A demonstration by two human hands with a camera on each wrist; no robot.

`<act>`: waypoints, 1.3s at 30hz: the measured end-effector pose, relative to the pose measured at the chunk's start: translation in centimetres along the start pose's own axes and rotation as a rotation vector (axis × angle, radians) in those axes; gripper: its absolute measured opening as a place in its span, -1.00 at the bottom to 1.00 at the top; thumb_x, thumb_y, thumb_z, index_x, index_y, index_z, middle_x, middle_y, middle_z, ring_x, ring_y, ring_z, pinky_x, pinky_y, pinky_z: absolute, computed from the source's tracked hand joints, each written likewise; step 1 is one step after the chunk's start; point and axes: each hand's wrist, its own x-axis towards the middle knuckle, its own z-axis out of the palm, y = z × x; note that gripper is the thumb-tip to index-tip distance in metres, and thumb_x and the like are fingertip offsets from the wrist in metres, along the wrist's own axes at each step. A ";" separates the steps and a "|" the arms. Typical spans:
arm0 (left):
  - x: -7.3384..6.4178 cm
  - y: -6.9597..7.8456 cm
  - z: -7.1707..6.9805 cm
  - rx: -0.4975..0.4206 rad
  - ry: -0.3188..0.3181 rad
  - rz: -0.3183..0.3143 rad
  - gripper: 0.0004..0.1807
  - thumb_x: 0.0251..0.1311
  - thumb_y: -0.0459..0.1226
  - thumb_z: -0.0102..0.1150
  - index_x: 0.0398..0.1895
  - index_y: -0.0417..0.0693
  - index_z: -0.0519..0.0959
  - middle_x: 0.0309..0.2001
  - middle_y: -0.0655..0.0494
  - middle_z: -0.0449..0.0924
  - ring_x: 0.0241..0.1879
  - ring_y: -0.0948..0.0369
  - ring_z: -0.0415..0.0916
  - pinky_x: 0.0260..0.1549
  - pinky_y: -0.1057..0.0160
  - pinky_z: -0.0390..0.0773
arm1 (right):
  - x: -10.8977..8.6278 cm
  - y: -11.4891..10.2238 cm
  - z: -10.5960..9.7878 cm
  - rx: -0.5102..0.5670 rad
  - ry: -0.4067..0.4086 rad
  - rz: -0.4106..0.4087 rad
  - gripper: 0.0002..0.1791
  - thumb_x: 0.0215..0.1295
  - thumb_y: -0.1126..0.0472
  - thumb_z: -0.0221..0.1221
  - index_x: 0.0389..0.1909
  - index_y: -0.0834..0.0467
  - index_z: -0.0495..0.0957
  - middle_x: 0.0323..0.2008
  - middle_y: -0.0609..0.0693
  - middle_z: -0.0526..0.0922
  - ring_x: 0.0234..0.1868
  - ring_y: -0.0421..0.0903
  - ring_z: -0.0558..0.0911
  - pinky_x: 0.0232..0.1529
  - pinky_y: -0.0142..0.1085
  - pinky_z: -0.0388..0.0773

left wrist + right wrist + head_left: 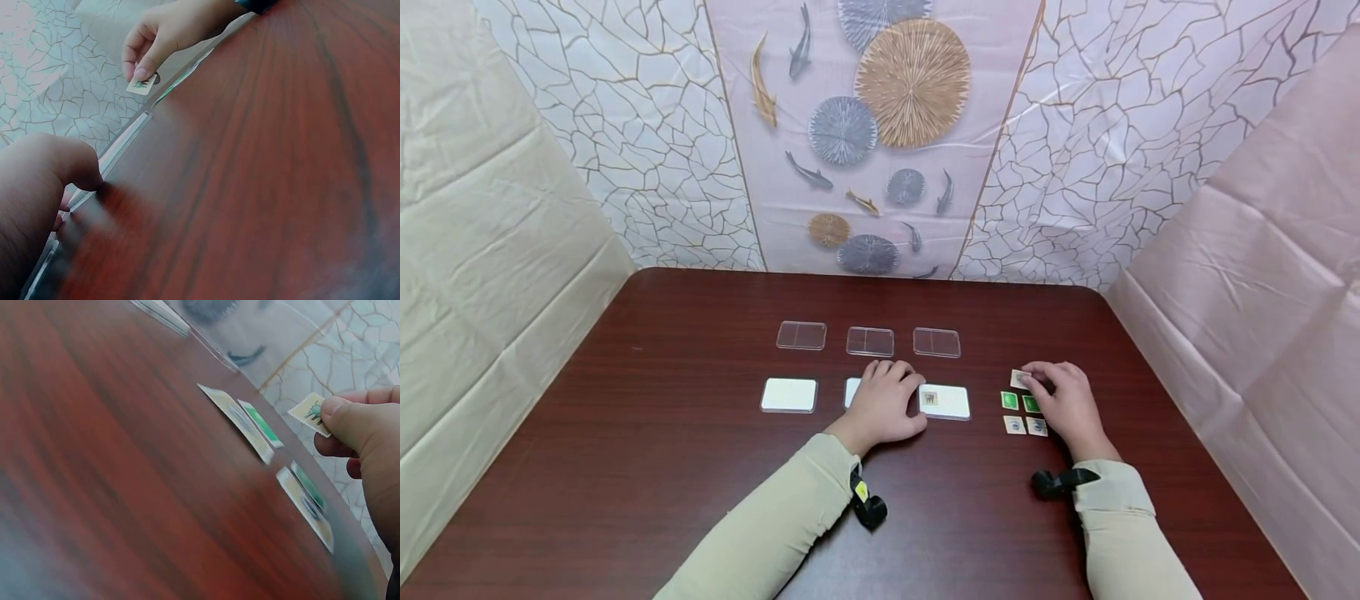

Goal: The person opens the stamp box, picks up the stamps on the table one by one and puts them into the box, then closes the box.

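Note:
My right hand (1070,404) pinches a small cream stamp (312,414) with a green print and perforated edges, held up off the table in the right wrist view. Just below it lie two green stamps (1009,401) and two cream stamps (1014,425). My left hand (887,404) holds the left end of a flat white case (951,402), thumb at its near side and index finger at its far side. On that case's left half lies another stamp (929,399). Most of a second white case (851,392) is hidden under the left hand.
A third white case (789,396) lies farther left. Three clear plastic lids (801,335) form a row behind the cases on the dark wooden table (662,467). Patterned cloth (662,125) hangs behind the table, with plain fabric on both sides.

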 end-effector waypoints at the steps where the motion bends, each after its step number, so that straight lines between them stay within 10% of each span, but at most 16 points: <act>1: 0.0 0.0 0.0 0.001 0.001 0.000 -0.36 0.12 0.15 0.12 0.28 0.17 0.53 0.22 0.16 0.44 0.25 0.06 0.32 0.40 -0.08 0.14 | 0.0 -0.2 0.1 0.006 0.002 -0.008 -0.87 0.27 0.30 0.34 -0.18 0.16 0.69 -0.41 0.05 0.64 -0.24 0.03 0.46 0.05 0.05 0.27; 15: -0.1 0.1 -0.2 0.000 -0.002 0.002 -0.36 0.12 0.15 0.13 0.28 0.17 0.53 0.21 0.16 0.44 0.25 0.06 0.33 0.40 -0.08 0.15 | -0.1 -4.1 2.2 0.083 0.004 -0.140 -0.87 0.21 0.32 0.38 -0.21 0.16 0.72 -0.50 -0.06 0.64 -0.36 -0.05 0.47 -0.06 -0.06 0.30; 39: 0.0 0.1 -0.1 -0.009 0.025 0.002 -0.35 0.07 0.16 0.16 0.25 0.16 0.56 0.18 0.16 0.47 0.22 0.07 0.35 0.38 -0.09 0.19 | -0.6 -8.2 4.4 0.052 -0.096 -0.094 -0.91 0.21 0.24 0.38 -0.26 0.11 0.72 -0.49 -0.10 0.67 -0.28 0.00 0.52 0.17 0.11 0.28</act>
